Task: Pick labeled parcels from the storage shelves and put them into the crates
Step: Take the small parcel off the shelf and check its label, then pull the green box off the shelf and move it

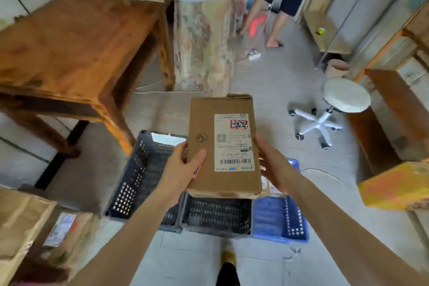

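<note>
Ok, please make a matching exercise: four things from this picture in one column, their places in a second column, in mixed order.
1. cardboard parcel
2. blue crate
3. round stool
4. wooden table

a. on white wheeled legs, at the right
b. upper left
c. between the left hand and the right hand
d. on the floor, right of the dark crates

Pairs: 1-c, 2-d, 3-a, 4-b
</note>
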`<state>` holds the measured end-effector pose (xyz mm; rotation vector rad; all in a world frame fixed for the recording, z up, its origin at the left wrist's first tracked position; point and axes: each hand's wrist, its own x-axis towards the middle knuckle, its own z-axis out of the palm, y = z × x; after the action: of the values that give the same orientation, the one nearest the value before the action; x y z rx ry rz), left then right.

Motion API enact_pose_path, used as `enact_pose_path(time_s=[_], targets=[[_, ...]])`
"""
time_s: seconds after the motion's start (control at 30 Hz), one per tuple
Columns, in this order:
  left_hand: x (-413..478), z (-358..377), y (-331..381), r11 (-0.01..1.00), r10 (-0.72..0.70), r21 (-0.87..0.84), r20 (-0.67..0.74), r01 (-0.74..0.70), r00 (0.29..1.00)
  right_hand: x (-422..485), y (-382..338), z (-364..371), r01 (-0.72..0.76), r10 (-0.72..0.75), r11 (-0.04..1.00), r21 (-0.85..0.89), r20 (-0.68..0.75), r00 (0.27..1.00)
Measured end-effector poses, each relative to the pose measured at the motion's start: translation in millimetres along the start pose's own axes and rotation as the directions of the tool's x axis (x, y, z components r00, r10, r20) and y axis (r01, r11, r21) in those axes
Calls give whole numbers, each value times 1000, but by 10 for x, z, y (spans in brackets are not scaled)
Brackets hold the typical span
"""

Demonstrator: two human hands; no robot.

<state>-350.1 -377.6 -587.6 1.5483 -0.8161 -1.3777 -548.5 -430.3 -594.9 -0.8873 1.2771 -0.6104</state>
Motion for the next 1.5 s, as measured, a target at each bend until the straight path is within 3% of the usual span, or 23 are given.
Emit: enact_pose_path(time_s=[0.2,0.33,0.47,0.57,0.7,0.83,0.97,1.2,1.33,1.5], targets=[[1028,525,-1041,971,-237,14,-67,239,969,1199,850,-507,-219,221,975,26,-77,972],[1658,706,-2041,919,-343,149,-152,364,927,1938,1828,-579,-323,319,946,10,-184,930],[2294,688,-3161,747,-378,488,-248,452,892,2577,2820,-577,-411,398,911,-14,-222,890],[2696,686,-3899,645,-370,603,-292,470,882,3034,3527,-580,-445,429,895,-39,-209,879],[3009,660,-4642,546,-409,650,-343,528,845,3472,4266,-479,-520,516,854,9,-152,843],[3224,556,-5220,536,-447,637,-343,554,826,3791,4760,-275,-572,571,819,44,-152,807],[3474,456,-5659,502,-480,643,-350,579,805,4205,5250,-68,-599,579,799,-51,-203,790],[3347,369,-5632,550,-495,640,-268,537,827,4258,5262,82,-620,566,735,-273,-256,783],[2984,317,-5037,615,-546,502,-285,608,788,3883,4599,102,-569,539,706,-422,-202,818],[2511,106,-3793,743,-499,316,-326,590,803,3460,3386,262,-406,444,701,-587,-86,892]])
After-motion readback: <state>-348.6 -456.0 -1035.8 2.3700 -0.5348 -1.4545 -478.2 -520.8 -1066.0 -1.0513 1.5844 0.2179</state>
